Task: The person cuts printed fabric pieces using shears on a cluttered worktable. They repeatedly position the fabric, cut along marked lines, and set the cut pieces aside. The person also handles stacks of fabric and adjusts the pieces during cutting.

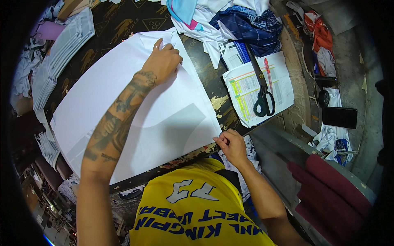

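A large white cloth point(164, 106) with a pale grey shape along its near side lies across the dark table. My left hand point(163, 63) reaches to its far end with the fingers bent, gripping the cloth where it bunches into soft folds. At the near right corner of the cloth, my right hand point(232, 144) pinches the edge between thumb and fingers. Right of the cloth are black-handled scissors point(262, 98) and a red pen point(268, 74), lying on printed paper sheets point(242, 96) with coloured rows.
Stacked white pieces point(65, 49) line the table's left side. White and light blue fabric point(201, 16) and a dark blue garment point(250, 28) are heaped at the far right. Maroon cloth point(328, 192) hangs at lower right, near a black phone-like object point(340, 117).
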The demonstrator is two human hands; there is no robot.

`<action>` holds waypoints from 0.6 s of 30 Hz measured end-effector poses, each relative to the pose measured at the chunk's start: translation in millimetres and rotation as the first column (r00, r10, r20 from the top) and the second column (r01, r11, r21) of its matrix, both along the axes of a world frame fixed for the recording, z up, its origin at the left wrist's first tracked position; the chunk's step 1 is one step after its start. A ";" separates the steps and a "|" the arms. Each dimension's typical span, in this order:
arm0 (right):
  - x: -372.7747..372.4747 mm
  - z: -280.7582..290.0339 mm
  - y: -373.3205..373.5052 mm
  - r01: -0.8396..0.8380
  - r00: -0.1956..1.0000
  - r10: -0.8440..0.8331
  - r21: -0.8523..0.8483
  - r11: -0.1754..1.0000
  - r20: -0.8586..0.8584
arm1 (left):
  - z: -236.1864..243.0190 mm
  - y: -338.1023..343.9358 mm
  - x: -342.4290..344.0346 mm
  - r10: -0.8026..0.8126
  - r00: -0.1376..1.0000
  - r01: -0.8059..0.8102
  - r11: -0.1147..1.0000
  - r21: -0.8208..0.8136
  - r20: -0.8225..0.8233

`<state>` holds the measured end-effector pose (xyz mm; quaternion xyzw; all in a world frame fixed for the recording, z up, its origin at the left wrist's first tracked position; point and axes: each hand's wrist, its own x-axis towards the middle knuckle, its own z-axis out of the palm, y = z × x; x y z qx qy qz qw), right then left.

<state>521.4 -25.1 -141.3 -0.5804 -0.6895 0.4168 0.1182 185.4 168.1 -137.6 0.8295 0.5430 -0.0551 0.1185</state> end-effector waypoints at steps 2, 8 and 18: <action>-6.1 8.6 5.3 0.006 1.000 -0.006 -0.002 1.000 -0.006 | 4.1 -31.8 8.7 0.071 0.974 -0.123 0.963 0.239 0.213; -61.9 35.8 53.6 0.085 0.982 -0.085 -0.004 0.996 -0.168 | 7.7 -254.8 39.8 0.323 0.691 -0.395 0.918 -0.036 0.647; -11.7 1.8 2.9 0.130 0.988 -0.139 -0.131 0.983 -0.063 | -8.5 -469.1 -32.3 0.760 0.480 -0.839 0.543 -0.023 0.439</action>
